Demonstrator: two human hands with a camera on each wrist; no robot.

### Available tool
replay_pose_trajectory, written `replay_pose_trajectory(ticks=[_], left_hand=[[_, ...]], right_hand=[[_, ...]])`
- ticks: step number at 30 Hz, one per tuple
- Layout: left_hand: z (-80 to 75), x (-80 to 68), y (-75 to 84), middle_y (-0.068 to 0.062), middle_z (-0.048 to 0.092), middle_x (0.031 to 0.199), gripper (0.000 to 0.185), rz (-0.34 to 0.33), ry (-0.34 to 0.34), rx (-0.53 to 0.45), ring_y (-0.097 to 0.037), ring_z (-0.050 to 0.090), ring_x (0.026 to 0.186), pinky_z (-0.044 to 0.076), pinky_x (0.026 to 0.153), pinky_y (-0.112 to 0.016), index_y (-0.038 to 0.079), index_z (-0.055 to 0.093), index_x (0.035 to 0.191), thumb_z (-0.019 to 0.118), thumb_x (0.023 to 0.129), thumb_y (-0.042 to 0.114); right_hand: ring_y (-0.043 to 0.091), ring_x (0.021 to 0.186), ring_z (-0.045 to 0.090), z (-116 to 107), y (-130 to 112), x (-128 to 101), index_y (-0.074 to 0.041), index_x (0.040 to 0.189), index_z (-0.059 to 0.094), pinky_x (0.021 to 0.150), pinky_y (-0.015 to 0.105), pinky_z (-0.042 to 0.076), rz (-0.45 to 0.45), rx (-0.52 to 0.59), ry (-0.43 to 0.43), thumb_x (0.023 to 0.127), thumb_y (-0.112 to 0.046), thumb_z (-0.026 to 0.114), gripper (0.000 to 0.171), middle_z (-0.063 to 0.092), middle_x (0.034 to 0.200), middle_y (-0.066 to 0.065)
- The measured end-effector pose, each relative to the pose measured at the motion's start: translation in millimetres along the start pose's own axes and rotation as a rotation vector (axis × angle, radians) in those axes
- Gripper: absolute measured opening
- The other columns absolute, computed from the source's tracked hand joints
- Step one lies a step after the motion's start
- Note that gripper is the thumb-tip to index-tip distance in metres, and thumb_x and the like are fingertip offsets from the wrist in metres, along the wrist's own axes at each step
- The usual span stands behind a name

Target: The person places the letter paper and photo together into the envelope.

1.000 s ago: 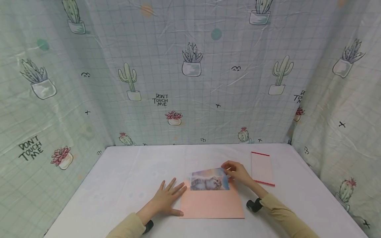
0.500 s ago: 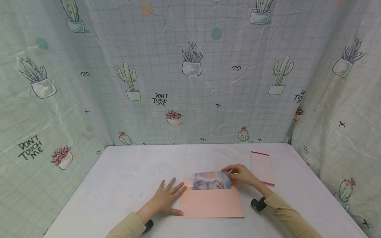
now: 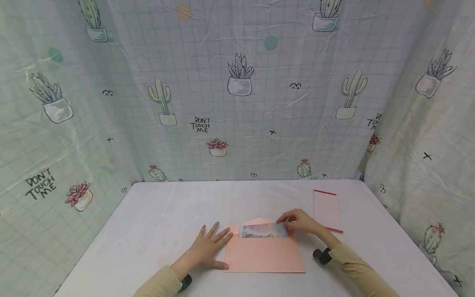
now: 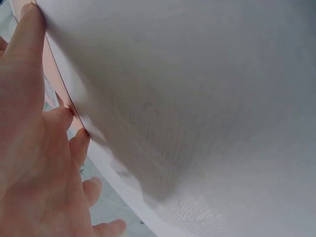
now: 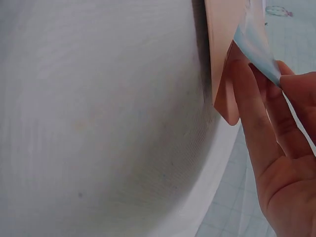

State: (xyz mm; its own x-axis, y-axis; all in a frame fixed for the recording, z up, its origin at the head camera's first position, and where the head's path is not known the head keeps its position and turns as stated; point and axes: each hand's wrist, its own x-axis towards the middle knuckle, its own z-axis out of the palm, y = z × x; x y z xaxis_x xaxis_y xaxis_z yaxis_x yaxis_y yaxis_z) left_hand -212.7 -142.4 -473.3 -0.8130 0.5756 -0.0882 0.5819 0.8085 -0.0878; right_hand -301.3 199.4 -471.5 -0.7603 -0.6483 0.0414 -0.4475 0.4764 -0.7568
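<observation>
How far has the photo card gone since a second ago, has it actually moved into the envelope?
Yes. The photo card has slid down toward the person, into the pink envelope; only a narrow strip shows above its unmoved front edge. The right hand pinches its corner.

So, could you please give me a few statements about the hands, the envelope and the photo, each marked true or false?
1. The right hand pinches the photo. True.
2. The photo lies fully outside the pink envelope. False: only its upper strip shows above the envelope's opening.
3. The left hand rests flat at the envelope's left edge. True.
4. The notepad with red edges lies under the left hand. False: it lies apart, beyond the right hand.
5. The envelope stands upright. False: it lies flat on the table.
</observation>
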Motion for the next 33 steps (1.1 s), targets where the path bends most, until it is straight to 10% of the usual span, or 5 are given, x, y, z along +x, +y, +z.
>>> replay_pose_trajectory(ticks=[15,26,33], left_hand=[[-1.8,0.1,0.8,-0.001,0.028,0.147,0.089,-0.003,-0.015,-0.006,-0.035,0.021,0.135,0.022,0.102,-0.062,0.019,0.029,0.14,0.049,0.07,0.071],[-1.3,0.4,1.2,-0.001,0.027,0.147,0.089,-0.003,-0.024,-0.02,-0.035,0.019,0.136,0.021,0.103,-0.062,0.019,0.029,0.14,0.049,0.07,0.07],[-0.6,1.0,0.6,-0.001,0.027,0.147,0.089,-0.004,-0.022,-0.031,-0.035,0.019,0.136,0.02,0.103,-0.062,0.019,0.029,0.14,0.05,0.07,0.07]], right_hand=[[0.008,0.058,0.053,6,6,4,-0.002,0.095,0.064,0.052,0.02,0.05,0.055,-0.029,-0.061,0.083,0.0,0.053,0.016,0.064,0.092,0.011],[0.005,0.061,0.04,36,-25,3,-0.015,0.095,0.063,0.05,0.018,0.035,-0.024,-0.669,0.1,0.085,-0.019,0.057,0.013,0.051,0.072,-0.005],[0.011,0.064,0.039,53,-36,5,-0.016,0.095,0.06,0.05,0.02,0.028,-0.091,-0.888,0.182,0.084,-0.029,0.058,0.017,0.046,0.073,-0.002]])
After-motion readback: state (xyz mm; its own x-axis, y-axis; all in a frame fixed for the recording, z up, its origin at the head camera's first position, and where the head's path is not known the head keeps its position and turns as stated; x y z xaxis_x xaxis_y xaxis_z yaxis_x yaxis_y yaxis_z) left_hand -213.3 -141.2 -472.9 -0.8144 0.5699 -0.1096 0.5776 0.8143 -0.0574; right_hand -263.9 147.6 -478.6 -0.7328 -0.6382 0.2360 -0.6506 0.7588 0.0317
